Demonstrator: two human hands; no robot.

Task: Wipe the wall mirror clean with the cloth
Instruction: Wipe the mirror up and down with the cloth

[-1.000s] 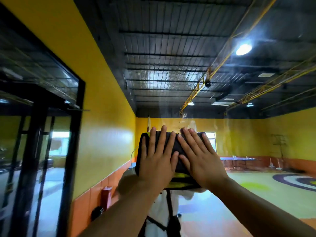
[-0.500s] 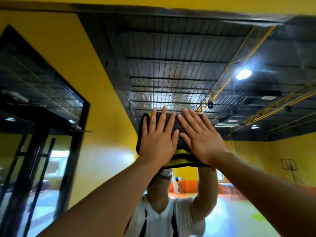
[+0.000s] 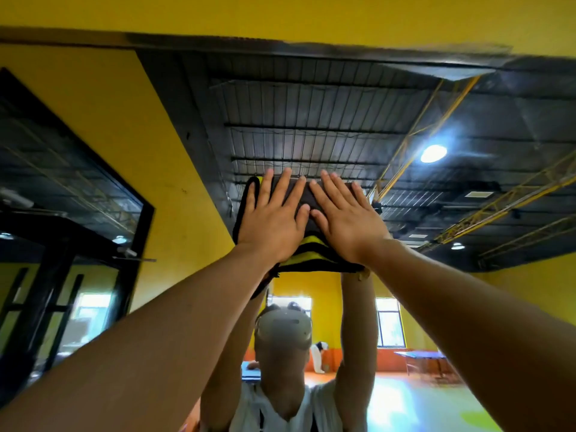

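**Upper mirror section: both hands flat on cloth**

Head view. The large flat-glass wall mirror (image 3: 311, 104) fills most of the frame. Its top edge runs across at 12 o'clock, under a strip of yellow painted wall (image 3: 280, 14). The dark folded cloth with yellow stripes (image 3: 313, 255) lies against the glass just above frame centre and well below that top edge.

The left hand (image 3: 271, 219) covers the cloth's 9 o'clock half and the right hand (image 3: 346, 219) its 3 o'clock half. Both are spread wide with straight fingers pointing to 12 o'clock, palms pressing and gripping nothing. The forefingers nearly touch. The person's reflection (image 3: 283, 353), arms raised, shows at 6 o'clock.

Handling assessment:
- **Cloth:** It appears soft, light and limp. It would likely bunch or slide from under the palms if pressure lapsed, so flat, even pressure over its middle seems the sound hold. The folded edge at 6 o'clock hangs free.
- **Glass:** It is rigid, smooth and breakable, so moderate force is advised.
- **Unwiped area:** The band toward 12 o'clock looks still unwiped, though no streaks can be made out.
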